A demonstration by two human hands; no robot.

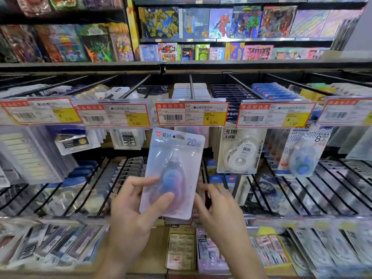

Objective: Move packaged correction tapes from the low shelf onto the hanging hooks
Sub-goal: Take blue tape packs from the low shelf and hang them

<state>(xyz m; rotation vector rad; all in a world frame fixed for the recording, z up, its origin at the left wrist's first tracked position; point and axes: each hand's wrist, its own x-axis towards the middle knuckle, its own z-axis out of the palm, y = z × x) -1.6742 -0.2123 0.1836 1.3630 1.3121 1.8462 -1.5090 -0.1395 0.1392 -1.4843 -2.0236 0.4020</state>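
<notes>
A packaged correction tape [173,158], a pale blue card marked 20m with a blue and pink dispenser, is held upright in front of the hook rack. My left hand [132,214] grips its lower left, thumb across the front and fingers behind. My right hand [217,210] touches the pack's lower right edge, its fingers partly hidden behind the card. Directly above hangs a hook [191,86] loaded with matching pale packs, with a price tag [192,114] reading 6.80 at its tip. More packs lie on the low shelf [181,250] below my hands.
Neighbouring hooks carry other correction tapes, such as a white 30m pack [239,152] and a blue dotted pack [304,152]. Black wire hooks [281,194] of a lower row jut forward beside my hands. Colourful toy boxes [221,23] fill the shelves behind.
</notes>
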